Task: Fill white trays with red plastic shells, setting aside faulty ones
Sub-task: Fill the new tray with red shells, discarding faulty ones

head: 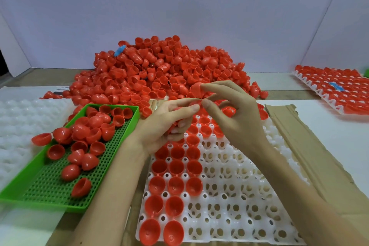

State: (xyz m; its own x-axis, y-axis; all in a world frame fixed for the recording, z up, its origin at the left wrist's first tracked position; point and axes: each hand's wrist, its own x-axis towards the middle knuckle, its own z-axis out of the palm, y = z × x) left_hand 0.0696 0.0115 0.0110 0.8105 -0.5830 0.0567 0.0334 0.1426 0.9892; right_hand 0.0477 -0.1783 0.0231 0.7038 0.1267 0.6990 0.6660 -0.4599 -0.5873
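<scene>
A white tray [235, 195] lies in front of me, its left columns and far rows filled with red shells [175, 167], open side up. Behind it rises a big heap of loose red shells [159, 70]. My left hand [169, 122] hovers over the tray's far left part, fingers curled around several red shells. My right hand [233, 110] is beside it, thumb and fingertips pinching one red shell [196, 89] held above the tray's far edge. The two hands almost touch at the fingertips.
A green perforated tray [111, 166] with several loose shells sits at left. Stacked empty white trays [18, 126] lie further left. A filled white tray [339, 88] rests at far right. Brown cardboard [311, 146] lies under and right of the working tray.
</scene>
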